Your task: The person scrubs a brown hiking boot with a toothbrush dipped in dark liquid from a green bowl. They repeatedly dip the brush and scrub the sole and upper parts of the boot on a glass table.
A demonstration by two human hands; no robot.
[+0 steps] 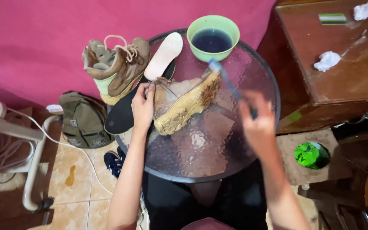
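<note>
A second boot (116, 68) stands at the far left counter (252, 140) edge, a pale insole (163, 55) beside it. The left hand (142, 108) grips the tan boot (184, 102), tipped sole-up mid-counter. The right hand (258, 123), blurred, pinches a toothbrush (228, 83), bristles at the sole's far end, near the green bowl (213, 37). Scrubbing looks under way; the next stroke calls for a steady boot.

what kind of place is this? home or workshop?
Probably a room in a home, not a workshop: a round glass-topped table set against a pink fabric backdrop, beige floor tiles, and a dark wooden cabinet beside it. The left hand steadies a tan boot.
</note>
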